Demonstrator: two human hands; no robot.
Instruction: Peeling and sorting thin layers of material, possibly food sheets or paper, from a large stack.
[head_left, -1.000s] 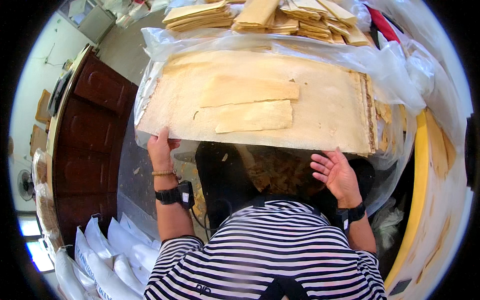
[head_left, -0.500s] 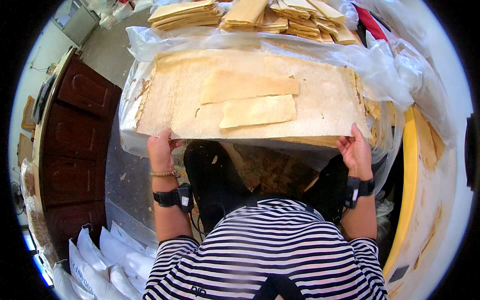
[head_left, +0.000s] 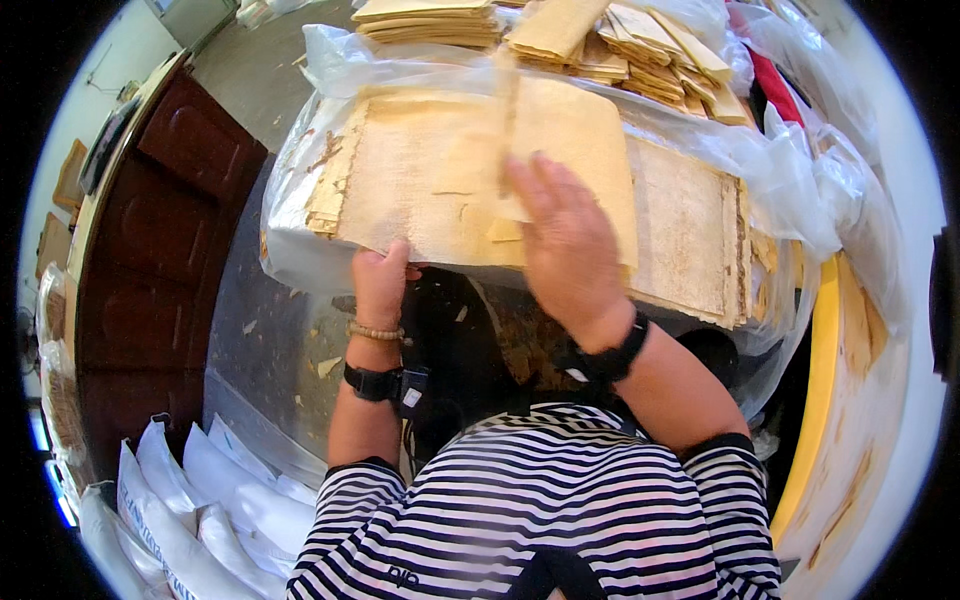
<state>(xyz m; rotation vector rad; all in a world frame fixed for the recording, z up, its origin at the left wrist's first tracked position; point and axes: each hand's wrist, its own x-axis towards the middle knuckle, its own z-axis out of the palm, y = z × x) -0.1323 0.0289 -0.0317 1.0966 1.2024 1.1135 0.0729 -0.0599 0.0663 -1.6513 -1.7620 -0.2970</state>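
1. Head view, left hand: the left hand (head_left: 382,282) grips the near edge of a large pale-yellow sheet (head_left: 410,175), toward its left end. Its fingers are closed in a pinch, thumb uppermost. This hold appears to serve as the anchor; it is best kept firm but light, since the sheet looks thin and its edges ragged.

2. Head view, right hand: the right hand (head_left: 575,240) lies over the folded-back flap (head_left: 580,125), its fingers extended near the flap's free edge. Blur conceals the contact, so whether they press or pinch cannot be told. A flat palm drawn toward the crease at the right would probably settle the flap more evenly than fingertips alone.

3. Head view, sheet and support: the sheet rests, doubled over, on a stack (head_left: 690,230) of like sheets, whose right part lies uncovered; translucent plastic (head_left: 340,55) borders it. A small loose piece (head_left: 505,232) shows just below the flap's free corner. Such pieces are best lying flat, clear of the crease. Aligning the near edges before pressing should limit skew.

4. Head view, far side: folded bundles (head_left: 430,22) lie beyond the stack.
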